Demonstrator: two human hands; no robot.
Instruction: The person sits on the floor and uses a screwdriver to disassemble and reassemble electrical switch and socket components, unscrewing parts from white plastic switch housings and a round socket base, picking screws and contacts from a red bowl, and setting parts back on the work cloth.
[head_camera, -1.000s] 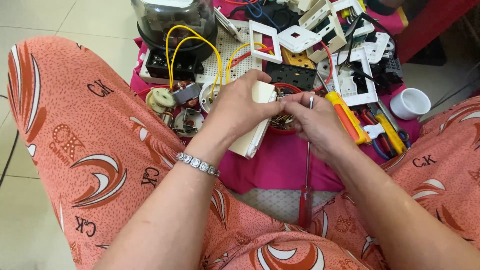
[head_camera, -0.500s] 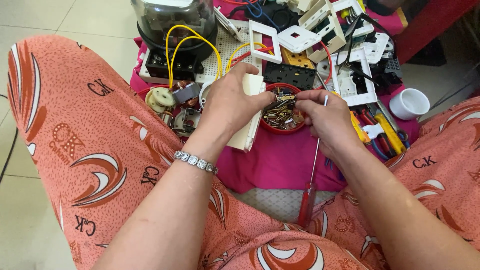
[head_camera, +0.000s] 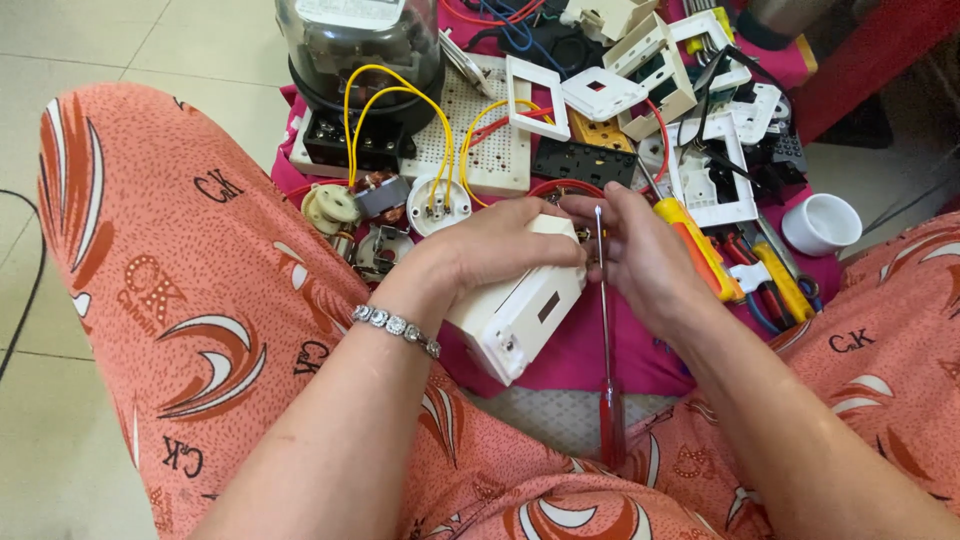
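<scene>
Over the pink cloth (head_camera: 600, 350), the left hand (head_camera: 500, 250) clamps a white switch box (head_camera: 520, 315); rigid, light plastic, best gripped by its sides. Right hand (head_camera: 645, 255) pinches a red-handled screwdriver (head_camera: 606, 340).

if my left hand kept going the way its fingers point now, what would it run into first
Most likely the right hand: the left hand, gripping the white plastic switch box, points rightward at it, fingertips nearly touching. The thin red-handled screwdriver stands between them, though depth is unclear.
</scene>
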